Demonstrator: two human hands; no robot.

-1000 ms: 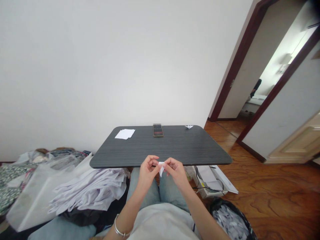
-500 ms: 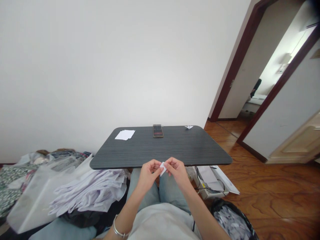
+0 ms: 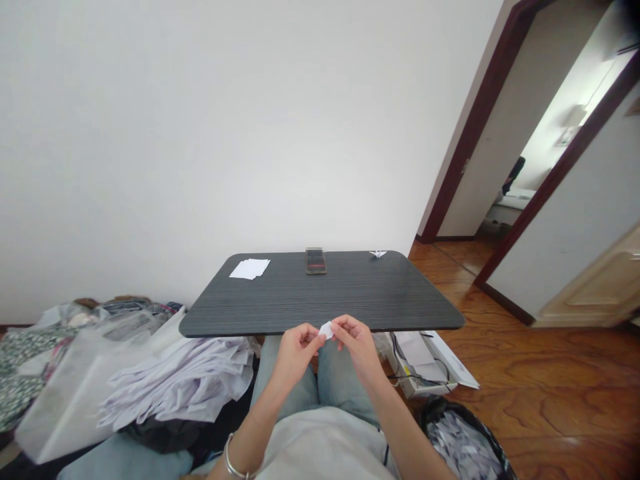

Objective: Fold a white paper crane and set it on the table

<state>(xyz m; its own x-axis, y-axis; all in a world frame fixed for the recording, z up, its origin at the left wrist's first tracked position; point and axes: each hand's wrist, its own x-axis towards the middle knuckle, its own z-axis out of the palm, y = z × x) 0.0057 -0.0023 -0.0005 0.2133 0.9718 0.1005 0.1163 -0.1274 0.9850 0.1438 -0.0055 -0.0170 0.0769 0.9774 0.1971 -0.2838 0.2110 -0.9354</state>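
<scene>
A small folded piece of white paper (image 3: 327, 330) is pinched between my two hands, just at the near edge of the dark table (image 3: 300, 300). My left hand (image 3: 299, 343) grips its left side between thumb and fingers. On the other side, my right hand (image 3: 353, 339) pinches the right edge the same way. The fold lines are too small to make out. Toward the table's back left lies a stack of white paper sheets (image 3: 250, 269). A folded white paper crane (image 3: 378, 254) sits at the back right.
A phone on a stand (image 3: 315, 261) is at the table's back middle. Folded white cloth (image 3: 185, 380) and other fabric are piled on the left. Right of my legs are a box with cables (image 3: 420, 373) and a black bag of paper scraps (image 3: 465, 443).
The folded paper has turned slightly between my fingers, and more of its face shows. My hands have moved a little apart.
</scene>
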